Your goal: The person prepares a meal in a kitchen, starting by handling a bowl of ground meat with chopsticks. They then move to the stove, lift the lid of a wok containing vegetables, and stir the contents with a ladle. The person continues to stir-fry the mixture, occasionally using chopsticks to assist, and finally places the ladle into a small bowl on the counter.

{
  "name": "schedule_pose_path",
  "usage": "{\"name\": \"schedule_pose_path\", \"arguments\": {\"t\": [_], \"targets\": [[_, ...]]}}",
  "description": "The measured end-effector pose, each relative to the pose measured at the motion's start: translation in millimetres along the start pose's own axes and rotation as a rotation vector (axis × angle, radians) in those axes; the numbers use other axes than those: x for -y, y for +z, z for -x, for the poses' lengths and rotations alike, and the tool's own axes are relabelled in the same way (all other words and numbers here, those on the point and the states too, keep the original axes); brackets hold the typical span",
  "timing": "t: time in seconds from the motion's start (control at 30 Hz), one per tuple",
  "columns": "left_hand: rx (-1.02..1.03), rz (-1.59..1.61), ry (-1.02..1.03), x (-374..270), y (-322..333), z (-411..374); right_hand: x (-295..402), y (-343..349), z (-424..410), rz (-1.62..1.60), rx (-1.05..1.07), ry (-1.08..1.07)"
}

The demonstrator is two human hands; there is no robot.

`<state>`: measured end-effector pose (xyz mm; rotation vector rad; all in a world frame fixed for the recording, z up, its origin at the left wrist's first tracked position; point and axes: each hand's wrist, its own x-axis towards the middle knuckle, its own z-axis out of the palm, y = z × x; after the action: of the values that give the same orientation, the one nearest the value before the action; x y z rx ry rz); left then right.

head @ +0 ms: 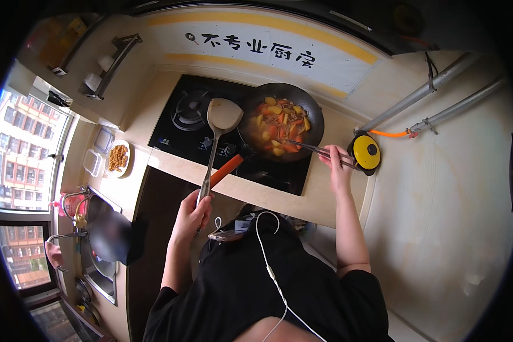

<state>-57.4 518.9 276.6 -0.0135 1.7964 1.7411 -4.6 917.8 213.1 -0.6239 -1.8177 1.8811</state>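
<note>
My left hand (192, 213) grips the handle of a metal wok turner (225, 114), its wide blade raised over the front left of the wok. The wok's orange handle (227, 170) runs behind the turner into the same hand. A dark wok (316, 128) sits on the right side of the black gas hob. In it lies a stew of potato and carrot chunks with shredded pieces (282, 122), a little steam rising. My right hand (337, 164) holds dark chopsticks (318, 150), their tips among the food near the wok's front.
A yellow-lidded pot (366, 151) stands right of my right hand, by the wall. The left burner (191, 110) is bare. Farther left are a plate of browned food (118, 159), plastic containers (93, 162) and a sink (104, 284). A white cable (270, 271) hangs down my front.
</note>
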Motion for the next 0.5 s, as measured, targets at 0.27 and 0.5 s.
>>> {"name": "schedule_pose_path", "arguments": {"t": [0.27, 0.5], "targets": [[0.062, -0.009, -0.014, -6.1, -7.6, -24.5, 12.1, 37.4, -43.1, 0.083, 0.281, 0.146], [0.080, -0.012, -0.053, -4.7, -15.2, -36.1, 17.0, 61.8, -69.0, 0.427, 0.625, 0.163]]}}
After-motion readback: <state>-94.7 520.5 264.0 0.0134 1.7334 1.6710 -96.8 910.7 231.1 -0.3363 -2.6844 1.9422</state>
